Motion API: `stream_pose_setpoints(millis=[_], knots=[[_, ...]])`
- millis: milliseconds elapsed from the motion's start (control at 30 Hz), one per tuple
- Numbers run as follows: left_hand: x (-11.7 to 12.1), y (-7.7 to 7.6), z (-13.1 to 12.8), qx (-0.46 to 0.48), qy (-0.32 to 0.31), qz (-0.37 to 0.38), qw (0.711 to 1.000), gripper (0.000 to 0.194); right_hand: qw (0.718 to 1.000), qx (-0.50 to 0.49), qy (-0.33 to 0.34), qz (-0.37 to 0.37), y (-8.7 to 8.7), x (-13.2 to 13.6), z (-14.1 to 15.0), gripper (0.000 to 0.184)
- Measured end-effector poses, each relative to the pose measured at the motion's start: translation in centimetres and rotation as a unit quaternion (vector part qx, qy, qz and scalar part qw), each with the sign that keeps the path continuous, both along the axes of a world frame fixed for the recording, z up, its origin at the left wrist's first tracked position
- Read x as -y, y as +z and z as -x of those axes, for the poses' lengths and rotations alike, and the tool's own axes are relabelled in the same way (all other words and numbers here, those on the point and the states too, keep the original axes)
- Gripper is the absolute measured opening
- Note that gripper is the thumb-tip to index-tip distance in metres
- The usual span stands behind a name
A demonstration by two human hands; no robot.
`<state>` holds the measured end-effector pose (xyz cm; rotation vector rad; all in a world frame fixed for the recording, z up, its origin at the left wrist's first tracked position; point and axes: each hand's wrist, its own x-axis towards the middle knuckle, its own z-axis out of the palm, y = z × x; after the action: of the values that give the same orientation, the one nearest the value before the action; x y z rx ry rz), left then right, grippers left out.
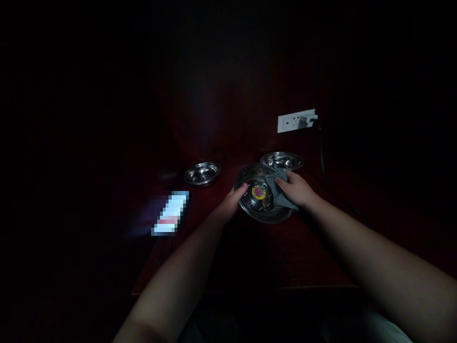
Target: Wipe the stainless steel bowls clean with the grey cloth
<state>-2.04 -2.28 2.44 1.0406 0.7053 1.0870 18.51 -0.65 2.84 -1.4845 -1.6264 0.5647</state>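
Observation:
Tilted toward me above the table is a shiny metal bowl (254,209) with a round yellow and red sticker (259,192) inside. My left hand (233,202) grips its left rim, the thumb over the edge and the other fingers hidden behind. A grey-green cloth (282,193) lies over the bowl's right side. My right hand (294,186) is closed on that cloth, thumb on top, pressing it against the rim; its other fingers are mostly hidden.
A metal dish (203,174) sits at the back left of the dark red table (282,262). Behind the held bowl are metal dishes (283,161), apparently stacked. A lit, blurred-out phone (171,213) lies at left. A white wall socket (296,121) holds a plug with a black cable (322,152).

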Motion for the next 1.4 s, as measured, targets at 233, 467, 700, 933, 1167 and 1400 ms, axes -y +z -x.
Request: stream_pose_setpoints(millis=[233, 467, 700, 933, 1167, 1400], knots=[[0.2, -0.1, 0.3, 0.001, -0.06, 0.016, 0.998, 0.057, 1.0, 0.014, -0.004, -0.019, 0.2, 0.2, -0.1, 0.026], [0.4, 0.3, 0.7, 0.004, -0.097, 0.021, 0.995, 0.056, 0.999, 0.006, 0.014, -0.043, 0.4, 0.4, -0.1, 0.025], [0.7, 0.2, 0.1, 0.015, -0.051, 0.002, 0.999, 0.056, 0.997, 0.025, -0.004, -0.07, 0.5, 0.2, -0.1, 0.027], [0.9, 0.2, -0.5, 0.019, 0.003, -0.035, 0.999, 0.053, 0.997, -0.028, -0.061, -0.049, 0.6, -0.1, 0.0, 0.032], [-0.2, -0.8, -0.6, 0.022, 0.091, -0.106, 0.99, 0.051, 0.995, -0.094, -0.01, -0.028, -0.1, -0.7, 0.1, 0.03], [-0.3, -0.4, -0.9, 0.092, 0.093, -0.12, 0.984, 0.061, 0.995, -0.095, -0.035, -0.02, -1.0, -1.3, 0.0, 0.029]])
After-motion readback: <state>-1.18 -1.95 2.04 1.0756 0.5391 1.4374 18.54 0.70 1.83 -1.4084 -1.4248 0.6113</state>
